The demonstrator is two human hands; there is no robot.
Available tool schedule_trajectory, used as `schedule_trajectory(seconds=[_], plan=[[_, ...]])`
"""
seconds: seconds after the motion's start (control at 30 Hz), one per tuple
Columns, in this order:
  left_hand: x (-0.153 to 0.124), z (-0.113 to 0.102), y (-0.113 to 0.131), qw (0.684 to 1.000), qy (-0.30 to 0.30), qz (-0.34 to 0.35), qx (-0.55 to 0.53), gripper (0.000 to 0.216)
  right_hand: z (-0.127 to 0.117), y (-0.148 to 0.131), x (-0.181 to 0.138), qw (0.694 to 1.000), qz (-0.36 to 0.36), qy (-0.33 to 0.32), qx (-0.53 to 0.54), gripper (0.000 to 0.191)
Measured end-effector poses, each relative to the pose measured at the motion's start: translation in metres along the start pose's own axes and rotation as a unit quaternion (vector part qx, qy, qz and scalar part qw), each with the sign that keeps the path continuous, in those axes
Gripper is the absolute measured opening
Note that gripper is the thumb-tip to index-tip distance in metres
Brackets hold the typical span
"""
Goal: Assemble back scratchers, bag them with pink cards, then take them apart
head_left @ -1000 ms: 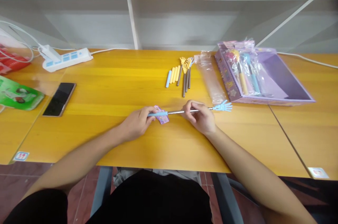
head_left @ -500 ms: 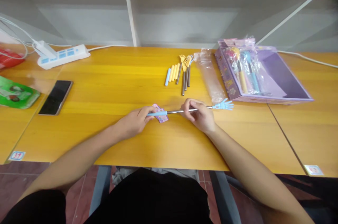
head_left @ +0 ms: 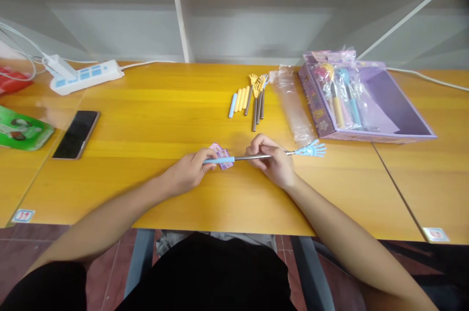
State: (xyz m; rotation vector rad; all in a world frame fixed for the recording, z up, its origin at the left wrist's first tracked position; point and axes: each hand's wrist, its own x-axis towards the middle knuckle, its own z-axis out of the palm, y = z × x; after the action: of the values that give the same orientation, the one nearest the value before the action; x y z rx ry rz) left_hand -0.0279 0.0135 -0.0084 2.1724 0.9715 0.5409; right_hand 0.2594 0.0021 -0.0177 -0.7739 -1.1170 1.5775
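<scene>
A back scratcher (head_left: 252, 157) with a blue hand-shaped head, a metal rod and a blue handle lies crosswise between my hands. My left hand (head_left: 190, 169) is closed on its blue handle. Around the metal rod, nearer the head, the fingers of my right hand (head_left: 273, 162) are closed. The blue head sticks out to the right of that hand. A small purple printed card (head_left: 226, 165) shows partly behind the handle, beside my left fingertips; whether it is attached I cannot tell.
Beyond my hands lie several scratcher rods (head_left: 255, 110) with yellow heads and several loose handles (head_left: 240, 99), yellow and blue. A clear plastic sleeve (head_left: 295, 105) lies by a purple box (head_left: 414, 115) holding wrapped scratchers. Leftward are a phone (head_left: 76, 135), power strip (head_left: 88, 77) and green packet (head_left: 24, 130).
The back scratcher has tilted slightly, its handle end now a little lower. My right hand has shifted slightly left along the rod. Both hands keep their hold.
</scene>
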Motion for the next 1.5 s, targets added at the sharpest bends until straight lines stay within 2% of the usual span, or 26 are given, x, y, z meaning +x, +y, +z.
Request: schedule_trajectory(seconds=[0.1,0.2,0.27,0.37,0.43,0.57,0.9,1.17,1.33,1.5], plan=[[0.0,0.002,0.003,0.999,-0.01,-0.021,-0.028,0.019,0.004,0.001,0.0,1.0,0.008,0.002,-0.009,0.026],[0.002,0.003,0.006,0.999,0.007,-0.022,-0.03,0.019,0.005,-0.007,0.004,0.999,0.025,-0.004,-0.048,0.049],[0.005,0.001,0.007,0.999,0.026,-0.029,-0.025,0.019,0.001,-0.017,0.009,0.997,-0.009,0.034,-0.065,0.061],[0.009,-0.003,0.007,0.998,0.037,-0.057,-0.009,0.018,-0.011,-0.031,0.016,0.988,-0.082,0.121,-0.059,0.062],[0.011,-0.006,0.006,0.996,0.035,-0.078,0.008,0.016,-0.019,-0.035,0.018,0.984,-0.094,0.139,-0.067,0.063],[0.011,-0.009,0.005,0.995,0.031,-0.095,0.022,0.016,-0.023,-0.034,0.019,0.985,-0.075,0.137,-0.078,0.061],[0.006,0.001,0.005,0.999,0.012,-0.043,-0.028,0.017,-0.018,-0.025,0.017,0.989,-0.075,0.122,-0.042,0.055],[0.005,0.005,0.007,0.998,0.006,-0.046,-0.049,0.015,-0.01,-0.021,0.014,0.99,-0.057,0.112,-0.06,0.06],[0.006,0.011,0.001,0.997,-0.011,-0.039,-0.067,0.009,-0.005,-0.013,0.012,0.994,-0.061,0.079,-0.04,0.056],[0.007,0.014,-0.003,0.996,-0.002,-0.033,-0.079,0.007,0.002,-0.003,0.011,0.996,-0.064,0.057,-0.029,0.06]])
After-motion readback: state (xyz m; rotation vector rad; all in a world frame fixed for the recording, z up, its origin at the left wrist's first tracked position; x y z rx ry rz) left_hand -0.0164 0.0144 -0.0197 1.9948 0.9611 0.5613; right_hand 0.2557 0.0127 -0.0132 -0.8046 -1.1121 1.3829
